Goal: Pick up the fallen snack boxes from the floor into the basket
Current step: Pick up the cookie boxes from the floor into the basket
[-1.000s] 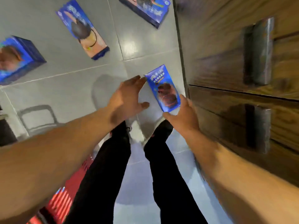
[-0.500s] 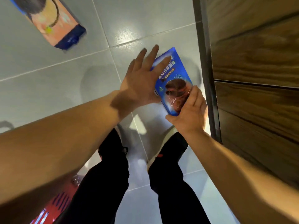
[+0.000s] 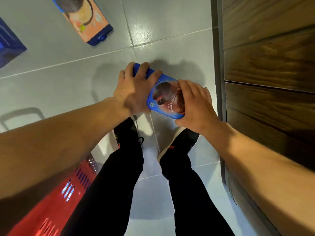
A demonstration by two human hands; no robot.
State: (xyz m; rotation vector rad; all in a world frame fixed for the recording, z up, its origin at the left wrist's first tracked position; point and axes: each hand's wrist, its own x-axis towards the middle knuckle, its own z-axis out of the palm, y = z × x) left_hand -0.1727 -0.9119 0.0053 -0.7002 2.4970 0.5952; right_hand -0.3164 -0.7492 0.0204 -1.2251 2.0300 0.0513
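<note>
We hold a flat blue cardboard snack box printed with a dark chocolate cake (image 3: 164,97) between both hands, just above the glossy grey tiled floor (image 3: 51,79) at the centre of the view. Our left hand (image 3: 134,92) grips its upper-left end, fingers curled over the far edge at about 11 o'clock of the box. Our right hand (image 3: 196,106) clasps the lower-right end, fingers wrapped over the printed face and thumb under the near corner, at about 4 o'clock.

At 7 o'clock from the box, low in the view, stands the red slotted plastic basket (image 3: 56,206), partly hidden behind our left forearm and black-trousered legs (image 3: 119,184). Our black shoes (image 3: 180,142) sit directly below the box at 6 o'clock.

Two more boxes lie on the tiles: an orange-and-blue snack box (image 3: 88,21) at 11 o'clock, and a dark blue box (image 3: 8,43) cut by the edge at 10 o'clock. A dark wooden cabinet (image 3: 269,65) fills the 3 o'clock side.
</note>
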